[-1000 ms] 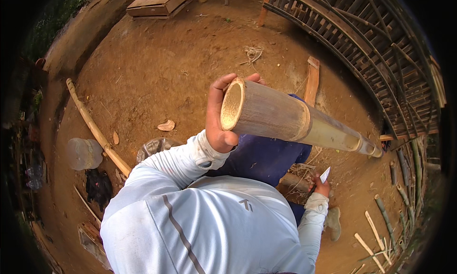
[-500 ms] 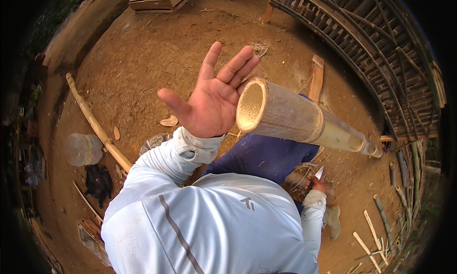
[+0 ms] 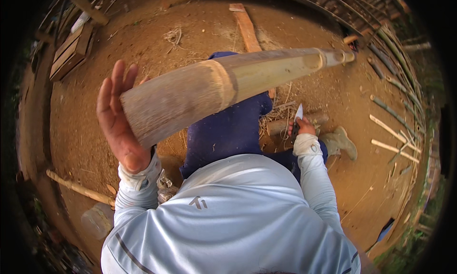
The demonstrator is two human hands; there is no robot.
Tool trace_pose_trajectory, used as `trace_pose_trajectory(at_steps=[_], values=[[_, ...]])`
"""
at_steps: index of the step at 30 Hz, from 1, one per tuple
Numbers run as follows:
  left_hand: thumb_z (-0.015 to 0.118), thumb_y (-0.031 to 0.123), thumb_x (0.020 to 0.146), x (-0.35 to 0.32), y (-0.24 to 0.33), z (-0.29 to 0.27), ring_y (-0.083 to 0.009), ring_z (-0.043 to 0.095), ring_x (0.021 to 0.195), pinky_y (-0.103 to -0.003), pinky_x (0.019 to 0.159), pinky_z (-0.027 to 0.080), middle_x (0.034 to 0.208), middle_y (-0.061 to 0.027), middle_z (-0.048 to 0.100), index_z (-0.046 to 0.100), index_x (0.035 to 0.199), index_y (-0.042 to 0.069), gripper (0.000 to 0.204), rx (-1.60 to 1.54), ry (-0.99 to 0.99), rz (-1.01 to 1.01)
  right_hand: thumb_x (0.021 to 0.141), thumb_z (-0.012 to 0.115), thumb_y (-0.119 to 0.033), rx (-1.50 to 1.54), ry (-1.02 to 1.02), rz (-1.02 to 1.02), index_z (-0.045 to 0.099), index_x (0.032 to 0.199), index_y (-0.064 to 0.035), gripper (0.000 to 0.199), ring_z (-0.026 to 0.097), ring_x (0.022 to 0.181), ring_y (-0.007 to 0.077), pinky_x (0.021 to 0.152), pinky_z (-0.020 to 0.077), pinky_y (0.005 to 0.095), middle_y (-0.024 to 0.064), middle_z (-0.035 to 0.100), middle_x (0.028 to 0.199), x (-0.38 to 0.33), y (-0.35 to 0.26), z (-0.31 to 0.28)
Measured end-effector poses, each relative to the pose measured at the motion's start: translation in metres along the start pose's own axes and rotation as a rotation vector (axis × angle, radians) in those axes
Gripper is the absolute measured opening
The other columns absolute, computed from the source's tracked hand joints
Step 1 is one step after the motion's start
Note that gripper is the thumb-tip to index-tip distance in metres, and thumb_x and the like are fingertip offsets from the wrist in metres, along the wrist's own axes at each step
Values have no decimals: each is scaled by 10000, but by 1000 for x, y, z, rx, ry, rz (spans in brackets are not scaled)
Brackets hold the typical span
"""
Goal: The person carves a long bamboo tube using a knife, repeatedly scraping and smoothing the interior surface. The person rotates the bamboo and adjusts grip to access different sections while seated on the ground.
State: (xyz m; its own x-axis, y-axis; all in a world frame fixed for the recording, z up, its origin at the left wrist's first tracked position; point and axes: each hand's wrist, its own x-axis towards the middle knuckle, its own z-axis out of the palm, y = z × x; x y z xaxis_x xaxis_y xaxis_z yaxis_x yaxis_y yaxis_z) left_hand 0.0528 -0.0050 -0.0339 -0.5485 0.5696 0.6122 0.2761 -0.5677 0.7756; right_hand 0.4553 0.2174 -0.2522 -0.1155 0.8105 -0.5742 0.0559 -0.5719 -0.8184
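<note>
A thick bamboo pole [image 3: 190,91] stretches across my lap from the left toward the far right, tan at its near end and paler green-yellow beyond the node ring. My left hand [image 3: 115,124] is at its near left end, palm toward the cut end, fingers stretched out rather than wrapped round it; whether the palm bears on the bamboo is hard to make out. Low on the right, my right hand [image 3: 307,127] grips a knife [image 3: 298,113] with a dark handle, its short blade pointing up, apart from the bamboo.
A short log [image 3: 281,126] and fibrous shavings lie beside my right hand. A reddish plank [image 3: 245,29] extends away beyond the pole. Split sticks [image 3: 392,150] and green bamboo lengths [image 3: 392,110] lie at right. A wooden crate [image 3: 71,53] stands far left, a clear plastic jug [image 3: 97,220] near left.
The view has turned to the right. The bamboo's cut end has swung left, so its side now shows instead of its hollow. My left hand stays beside that end; the right keeps the knife.
</note>
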Motion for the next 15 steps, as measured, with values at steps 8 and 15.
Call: trace_pose_trajectory(at_steps=[8, 15], values=[[748, 556, 778, 2, 11, 14, -468, 402, 1365, -596, 1086, 403, 1493, -302, 353, 303, 1481, -17, 1010, 87, 37, -130, 1021, 514, -248, 158, -25, -116, 541, 1102, -62, 205, 631, 621, 191, 535, 558, 357, 114, 657, 811, -65, -61, 50], [534, 329, 962, 26, 22, 19, -356, 547, 1225, -510, 1069, 410, 1312, -235, 555, 447, 1378, -56, 574, -174, 261, -406, 1028, 516, -276, 170, -129, -181, 555, 1065, -69, 214, 625, 614, 166, 541, 553, 321, 101, 661, 813, -69, -76, 70]])
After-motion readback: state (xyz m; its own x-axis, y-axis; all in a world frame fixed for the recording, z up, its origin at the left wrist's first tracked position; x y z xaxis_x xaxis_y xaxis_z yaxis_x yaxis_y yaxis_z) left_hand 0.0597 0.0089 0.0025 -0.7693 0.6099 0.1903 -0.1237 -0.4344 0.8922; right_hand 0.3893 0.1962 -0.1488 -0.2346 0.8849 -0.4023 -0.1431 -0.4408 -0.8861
